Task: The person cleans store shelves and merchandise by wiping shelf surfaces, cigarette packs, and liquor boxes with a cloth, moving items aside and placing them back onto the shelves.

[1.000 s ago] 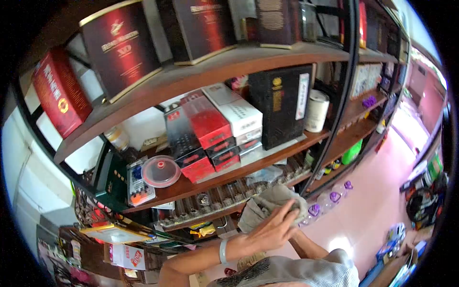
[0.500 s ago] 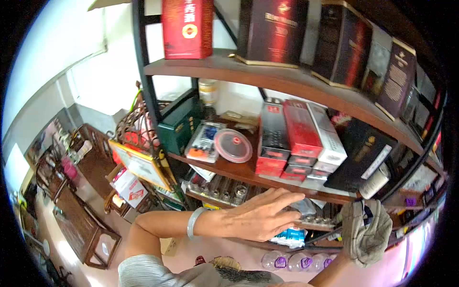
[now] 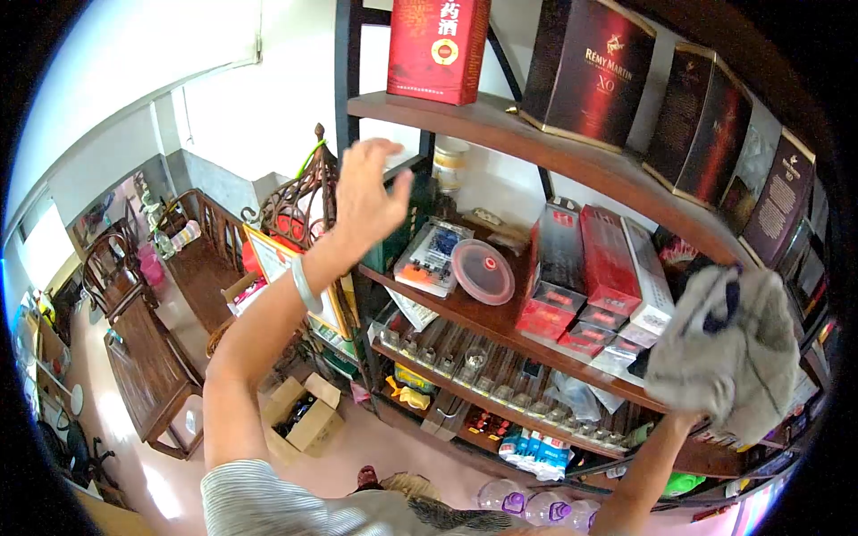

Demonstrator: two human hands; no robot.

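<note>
My left hand [image 3: 371, 198], with a pale bangle on its wrist, is raised with fingers apart and holds nothing. It is in front of the shelf's left post and partly covers a dark green box [image 3: 393, 234]; I cannot tell whether it touches either. A crumpled grey-green cloth [image 3: 728, 353] is on my right hand, hiding its fingers. The cloth is in front of the right part of the shelves and covers things there. On the middle shelf [image 3: 500, 329] are a round clear lid [image 3: 483, 272] with a red rim and a flat clear pack [image 3: 434, 257].
Above stand a red box [image 3: 438, 49] and several dark liquor boxes [image 3: 588, 71]. Stacked long cartons [image 3: 610, 259] fill the middle shelf; small glasses [image 3: 474, 357] line the one below. Purple-capped bottles [image 3: 547, 507] and an open carton [image 3: 304, 415] are on the floor. Wooden furniture [image 3: 152, 375] stands left.
My left hand has risen and moved left, from in front of the lower shelf to the left post. The cloth on my right hand has moved up and right. The view has shifted left.
</note>
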